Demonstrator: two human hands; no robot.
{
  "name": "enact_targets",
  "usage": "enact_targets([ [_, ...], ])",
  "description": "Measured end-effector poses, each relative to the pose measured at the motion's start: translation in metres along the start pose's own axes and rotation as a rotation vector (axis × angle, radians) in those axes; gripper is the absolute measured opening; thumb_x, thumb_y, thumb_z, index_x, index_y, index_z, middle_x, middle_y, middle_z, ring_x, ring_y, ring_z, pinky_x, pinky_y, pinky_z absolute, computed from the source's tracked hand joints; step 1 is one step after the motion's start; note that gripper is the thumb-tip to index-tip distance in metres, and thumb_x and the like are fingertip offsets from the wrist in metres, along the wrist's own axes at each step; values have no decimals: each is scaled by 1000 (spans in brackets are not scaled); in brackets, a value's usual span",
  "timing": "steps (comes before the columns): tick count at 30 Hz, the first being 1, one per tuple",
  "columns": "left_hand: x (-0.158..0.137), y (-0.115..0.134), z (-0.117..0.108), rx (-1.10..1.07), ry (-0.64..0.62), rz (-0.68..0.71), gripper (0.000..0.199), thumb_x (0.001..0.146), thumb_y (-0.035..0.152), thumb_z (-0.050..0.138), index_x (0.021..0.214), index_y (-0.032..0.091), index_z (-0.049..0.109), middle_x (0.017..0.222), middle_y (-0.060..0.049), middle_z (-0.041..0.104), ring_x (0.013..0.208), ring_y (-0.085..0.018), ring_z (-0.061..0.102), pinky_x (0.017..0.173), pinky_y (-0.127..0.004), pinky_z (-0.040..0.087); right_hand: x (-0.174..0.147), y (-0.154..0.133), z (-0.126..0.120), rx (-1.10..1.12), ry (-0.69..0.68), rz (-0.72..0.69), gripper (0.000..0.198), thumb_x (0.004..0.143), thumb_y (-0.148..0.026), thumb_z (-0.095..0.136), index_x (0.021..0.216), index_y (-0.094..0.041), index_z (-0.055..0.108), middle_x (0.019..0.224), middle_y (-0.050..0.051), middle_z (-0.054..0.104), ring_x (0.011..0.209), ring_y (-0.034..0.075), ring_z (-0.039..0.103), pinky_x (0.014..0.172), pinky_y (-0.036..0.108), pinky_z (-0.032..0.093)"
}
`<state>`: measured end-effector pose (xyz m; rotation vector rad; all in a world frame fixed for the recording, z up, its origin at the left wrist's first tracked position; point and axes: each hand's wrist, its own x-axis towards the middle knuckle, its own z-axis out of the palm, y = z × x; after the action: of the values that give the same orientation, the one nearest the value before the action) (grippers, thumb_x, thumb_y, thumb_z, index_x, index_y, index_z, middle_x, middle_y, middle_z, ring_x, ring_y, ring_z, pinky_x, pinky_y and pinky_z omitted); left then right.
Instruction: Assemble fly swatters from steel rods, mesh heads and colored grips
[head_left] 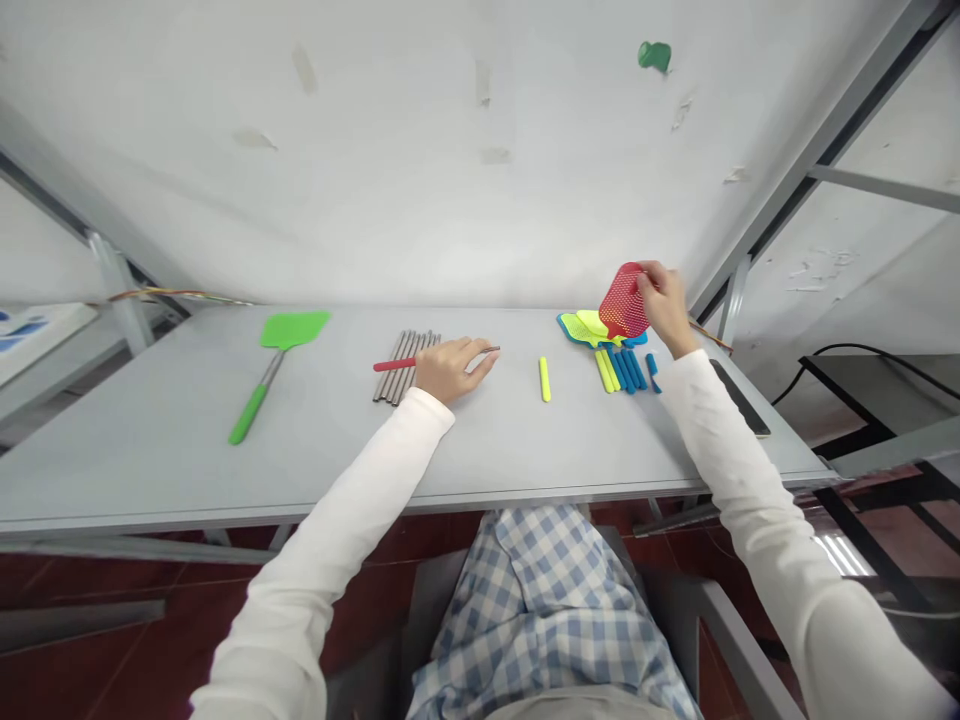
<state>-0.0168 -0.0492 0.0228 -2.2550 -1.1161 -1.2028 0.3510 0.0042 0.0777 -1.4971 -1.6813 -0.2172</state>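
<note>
My left hand (453,368) is closed around a metal rod with a red handle (394,365); the rod's bare tip pokes out past my fingers. Under and behind it lie several metal rods (390,385) side by side. My right hand (664,298) pinches a red perforated fly swatter head (624,300) by its edge, raised over a stack of yellow and blue swatter heads (585,326). In front of that stack are yellow handles (607,371) and blue handles (628,371) in a row. One yellow handle (544,380) lies apart, between my hands.
A green fly swatter (258,400) with its head on rests at the left of the grey table (337,470). A dark phone (739,398) lies near the right end, beside my right forearm. A white wall (420,220) rises behind the table.
</note>
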Motion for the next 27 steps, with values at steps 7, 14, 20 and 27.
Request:
enact_targets([
  [7, -1, 4, -1, 52, -28, 21, 43, 84, 50, 55, 53, 20, 53, 43, 2, 51, 42, -10, 45, 47, -26, 19, 30, -56, 59, -74, -432, -7, 44, 88, -20, 31, 113, -17, 67, 103, 15, 68, 112, 33, 46, 100, 54, 26],
  [14, -3, 6, 0, -1, -91, -38, 28, 76, 43, 57, 59, 21, 55, 43, 3, 52, 42, -10, 46, 47, -24, 23, 28, -72, 94, -41, -568, 43, 46, 85, -16, 35, 117, -15, 67, 115, 15, 67, 116, 31, 45, 104, 51, 24],
  [20, -6, 10, 1, -39, -160, -51, 21, 72, 42, 56, 68, 22, 59, 39, 5, 46, 39, -11, 45, 45, -22, 26, 32, -65, 95, 10, -546, 48, 47, 85, -20, 33, 116, -18, 68, 115, 13, 68, 116, 31, 48, 106, 53, 25],
  [27, -3, 11, -2, -211, -90, 46, 34, 84, 51, 50, 67, 21, 56, 48, 2, 54, 44, -10, 51, 47, -22, 32, 26, -73, 121, -28, -624, 14, 50, 82, -19, 33, 120, -17, 65, 118, 13, 68, 110, 29, 55, 102, 52, 31],
])
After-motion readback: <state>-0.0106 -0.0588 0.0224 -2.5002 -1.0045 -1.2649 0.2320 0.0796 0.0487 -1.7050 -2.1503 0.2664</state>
